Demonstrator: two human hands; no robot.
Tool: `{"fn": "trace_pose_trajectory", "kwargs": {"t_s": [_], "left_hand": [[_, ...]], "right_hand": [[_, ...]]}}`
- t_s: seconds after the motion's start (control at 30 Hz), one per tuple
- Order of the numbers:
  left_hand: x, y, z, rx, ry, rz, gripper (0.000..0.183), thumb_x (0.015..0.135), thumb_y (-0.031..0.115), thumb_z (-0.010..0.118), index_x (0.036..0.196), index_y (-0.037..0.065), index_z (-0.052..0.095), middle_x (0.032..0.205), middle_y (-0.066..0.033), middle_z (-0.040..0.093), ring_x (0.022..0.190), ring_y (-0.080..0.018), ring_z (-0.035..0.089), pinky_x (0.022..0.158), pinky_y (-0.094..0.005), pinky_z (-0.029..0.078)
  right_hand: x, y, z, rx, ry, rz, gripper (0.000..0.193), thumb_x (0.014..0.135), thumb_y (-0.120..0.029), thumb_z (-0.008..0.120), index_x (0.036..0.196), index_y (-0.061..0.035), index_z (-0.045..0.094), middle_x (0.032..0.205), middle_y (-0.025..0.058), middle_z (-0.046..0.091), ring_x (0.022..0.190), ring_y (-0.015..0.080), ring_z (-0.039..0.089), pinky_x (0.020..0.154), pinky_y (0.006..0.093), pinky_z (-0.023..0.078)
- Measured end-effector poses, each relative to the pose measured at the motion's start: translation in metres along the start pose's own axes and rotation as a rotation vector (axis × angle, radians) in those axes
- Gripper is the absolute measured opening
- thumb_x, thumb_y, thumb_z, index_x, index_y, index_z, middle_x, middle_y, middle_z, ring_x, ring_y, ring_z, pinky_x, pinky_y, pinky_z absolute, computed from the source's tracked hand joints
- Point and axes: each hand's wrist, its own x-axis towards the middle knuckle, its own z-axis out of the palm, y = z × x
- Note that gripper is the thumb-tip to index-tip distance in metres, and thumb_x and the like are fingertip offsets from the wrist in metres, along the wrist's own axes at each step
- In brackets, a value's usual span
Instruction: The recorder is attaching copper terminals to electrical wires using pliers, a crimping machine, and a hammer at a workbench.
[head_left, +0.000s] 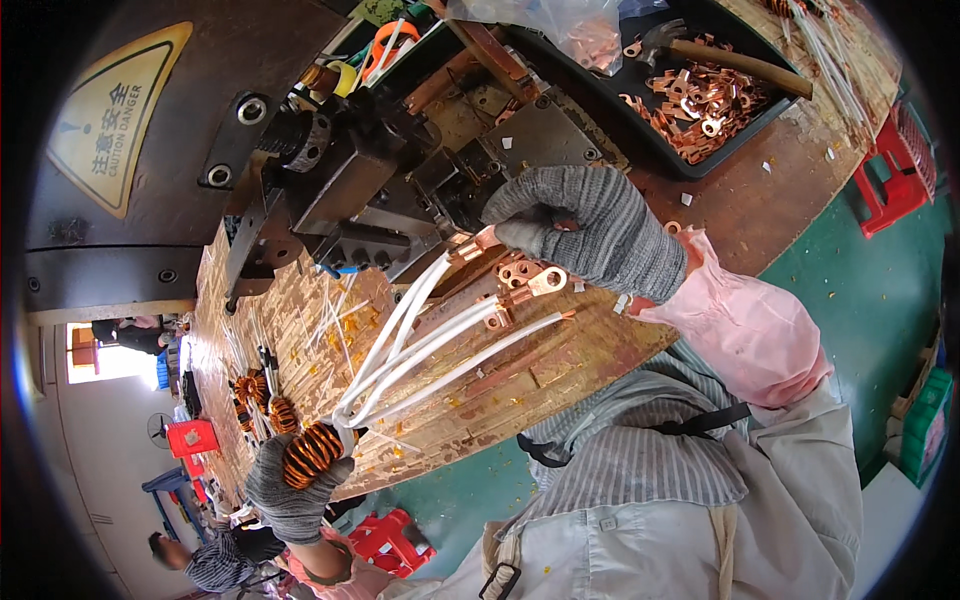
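My left hand (290,492), in a grey knit glove, is closed around a copper-wound coil (313,456) near the table's front edge. White sleeved leads (400,352) run from the coil up to the right. My right hand (600,228), gloved alike, pinches a copper cable lug (473,247) at the ends of some leads, just in front of the press's die block (460,190). Another copper lug (545,284) sits on further leads below it. One lead (520,335) ends in bare copper. Part of the pinched lug is hidden by my fingers.
A dark metal press (130,150) with a yellow warning sign stands at left. A black tray (690,172) holds many copper lugs and a hammer (740,65). More wound coils (262,395) lie on the worn wooden table (560,350). Red stools (390,540) stand on the green floor; a person (215,560) sits behind.
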Motion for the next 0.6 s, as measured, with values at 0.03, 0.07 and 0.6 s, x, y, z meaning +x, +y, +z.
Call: {"fn": "trace_pose_trajectory", "kwargs": {"t_s": [0.03,0.07,0.6], "left_hand": [[0.003,0.002,0.000,0.014,0.007,0.010,0.061,0.046,0.037,0.088,0.088,0.003,0.060,0.069,-0.0059,0.062,0.062,-0.0169,0.060,0.058,-0.0299,0.048],[0.005,0.005,0.000,0.029,0.015,0.020,0.060,0.045,0.036,0.088,0.087,0.003,0.061,0.069,-0.0058,0.063,0.062,-0.0171,0.061,0.058,-0.0299,0.049],[0.015,-0.001,0.000,0.032,-0.036,-0.053,0.061,0.048,0.039,0.087,0.089,0.002,0.060,0.071,-0.0070,0.064,0.064,-0.0175,0.063,0.060,-0.0292,0.050]], "right_hand": [[0.002,0.000,-0.001,-0.014,0.008,-0.002,0.014,0.079,-0.009,0.065,0.092,-0.0030,0.064,0.079,0.0057,0.066,0.073,0.0106,0.061,0.068,0.0262,0.051],[0.005,0.004,-0.001,0.051,-0.014,0.012,0.014,0.080,-0.009,0.065,0.092,-0.0022,0.065,0.079,0.0062,0.066,0.072,0.0110,0.061,0.067,0.0260,0.051],[0.036,0.010,-0.012,0.286,-0.217,0.143,0.018,0.083,-0.007,0.061,0.098,0.0036,0.063,0.084,0.0111,0.065,0.073,0.0167,0.065,0.063,0.0270,0.056]]}}
